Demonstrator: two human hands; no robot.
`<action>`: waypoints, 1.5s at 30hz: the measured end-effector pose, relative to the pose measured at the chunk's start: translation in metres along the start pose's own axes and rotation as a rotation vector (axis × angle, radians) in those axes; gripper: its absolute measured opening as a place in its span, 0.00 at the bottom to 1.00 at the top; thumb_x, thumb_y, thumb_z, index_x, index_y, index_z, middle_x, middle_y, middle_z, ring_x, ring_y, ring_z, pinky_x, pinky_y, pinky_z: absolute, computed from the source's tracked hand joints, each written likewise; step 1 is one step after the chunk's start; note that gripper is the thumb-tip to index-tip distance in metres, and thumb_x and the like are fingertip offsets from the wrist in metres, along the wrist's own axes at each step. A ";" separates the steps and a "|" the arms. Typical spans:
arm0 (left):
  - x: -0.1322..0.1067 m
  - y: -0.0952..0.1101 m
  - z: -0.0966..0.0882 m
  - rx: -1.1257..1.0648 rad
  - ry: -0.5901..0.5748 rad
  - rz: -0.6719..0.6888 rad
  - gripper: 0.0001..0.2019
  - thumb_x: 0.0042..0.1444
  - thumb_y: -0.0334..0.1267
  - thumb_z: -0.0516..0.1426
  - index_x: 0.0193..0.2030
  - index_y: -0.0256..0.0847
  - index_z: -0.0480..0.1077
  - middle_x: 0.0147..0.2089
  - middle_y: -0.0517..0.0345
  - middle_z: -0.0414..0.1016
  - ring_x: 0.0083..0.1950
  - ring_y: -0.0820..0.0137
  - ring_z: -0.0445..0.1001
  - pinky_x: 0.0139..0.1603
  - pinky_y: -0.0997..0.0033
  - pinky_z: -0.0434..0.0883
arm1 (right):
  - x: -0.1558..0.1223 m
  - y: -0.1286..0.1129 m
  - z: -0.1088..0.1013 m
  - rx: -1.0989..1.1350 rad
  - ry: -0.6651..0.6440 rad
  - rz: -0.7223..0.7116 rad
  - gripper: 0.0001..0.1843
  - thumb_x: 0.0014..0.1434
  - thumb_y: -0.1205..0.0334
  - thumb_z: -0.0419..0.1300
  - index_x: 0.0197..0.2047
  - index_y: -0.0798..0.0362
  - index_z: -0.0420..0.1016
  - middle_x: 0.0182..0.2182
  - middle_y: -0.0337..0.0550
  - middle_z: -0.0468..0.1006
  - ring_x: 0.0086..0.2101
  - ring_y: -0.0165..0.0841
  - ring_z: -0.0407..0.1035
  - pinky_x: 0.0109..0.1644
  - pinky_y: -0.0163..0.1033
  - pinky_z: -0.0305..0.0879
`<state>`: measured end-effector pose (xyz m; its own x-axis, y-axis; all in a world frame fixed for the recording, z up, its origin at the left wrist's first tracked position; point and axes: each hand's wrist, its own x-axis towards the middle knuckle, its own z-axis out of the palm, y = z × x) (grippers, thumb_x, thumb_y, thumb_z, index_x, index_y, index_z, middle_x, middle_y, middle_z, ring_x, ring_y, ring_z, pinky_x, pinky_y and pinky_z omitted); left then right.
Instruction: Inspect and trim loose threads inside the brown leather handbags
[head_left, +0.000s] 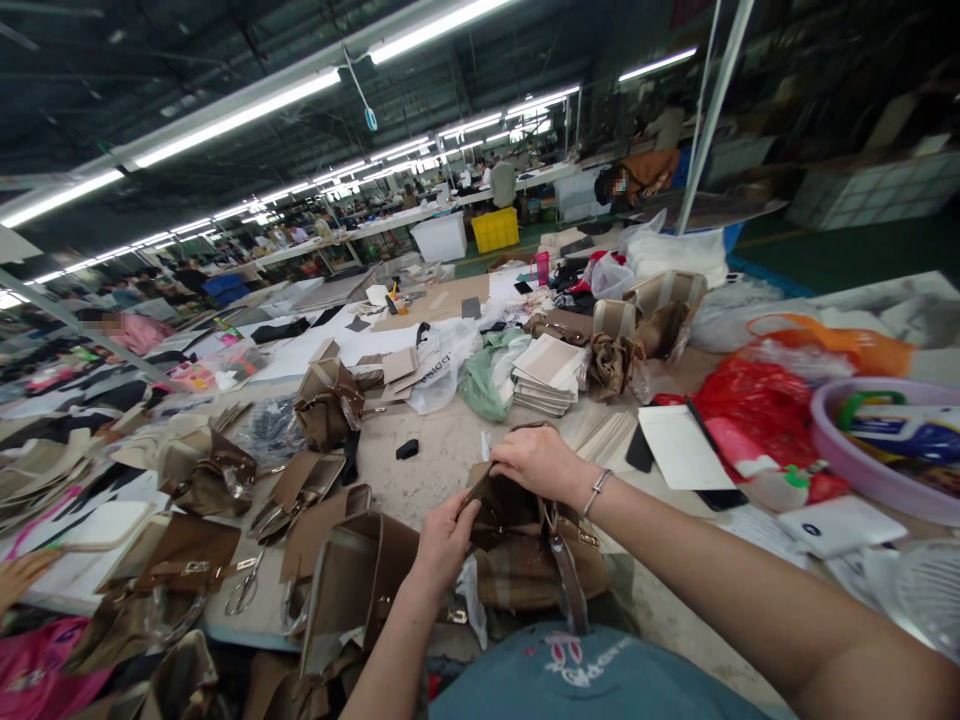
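A brown handbag [540,575] with a strap and metal fittings lies at the table's near edge, against my body. My left hand [448,535] pinches the left side of its upper edge between thumb and fingers. Just beyond, my right hand [541,462], with a bracelet on the wrist, is closed on the same edge, its fingers curled over the brown material. The inside of the bag is mostly hidden by my hands. Left of it stands another open brown bag [360,580], and a pair of scissors [244,588] lies farther left.
Several more brown bags [322,400] cover the left side. Stacked pale panels [547,375] lie ahead, near a green plastic bag [486,378]. On the right are a red plastic bag [757,405], a purple basin [825,430] and a white phone-like object [841,527]. Another person's hand [26,575] reaches in at far left.
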<state>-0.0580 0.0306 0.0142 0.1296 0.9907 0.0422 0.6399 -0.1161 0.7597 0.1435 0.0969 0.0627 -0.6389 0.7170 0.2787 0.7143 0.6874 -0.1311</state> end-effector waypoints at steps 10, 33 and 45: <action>0.000 0.014 -0.001 0.145 0.081 0.013 0.16 0.59 0.44 0.47 0.40 0.40 0.74 0.33 0.56 0.77 0.35 0.68 0.74 0.35 0.74 0.66 | 0.006 -0.007 -0.009 0.030 -0.049 0.042 0.11 0.58 0.57 0.55 0.32 0.53 0.74 0.31 0.42 0.76 0.33 0.32 0.69 0.30 0.34 0.53; 0.030 0.033 -0.004 0.519 0.076 0.042 0.16 0.58 0.43 0.48 0.32 0.41 0.75 0.28 0.54 0.77 0.30 0.68 0.73 0.31 0.74 0.60 | 0.001 0.025 -0.017 -0.004 -0.048 0.061 0.12 0.59 0.54 0.54 0.43 0.49 0.72 0.35 0.44 0.77 0.37 0.34 0.69 0.32 0.33 0.54; 0.027 0.037 -0.004 0.568 0.045 0.046 0.16 0.58 0.42 0.47 0.32 0.41 0.75 0.27 0.53 0.77 0.30 0.66 0.74 0.31 0.72 0.61 | 0.007 0.023 -0.016 -0.042 -0.012 0.059 0.12 0.59 0.55 0.54 0.32 0.53 0.75 0.32 0.43 0.77 0.35 0.33 0.69 0.31 0.33 0.55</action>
<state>-0.0334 0.0536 0.0459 0.1424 0.9843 0.1041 0.9426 -0.1669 0.2892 0.1603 0.1156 0.0767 -0.5983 0.7578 0.2603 0.7621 0.6385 -0.1072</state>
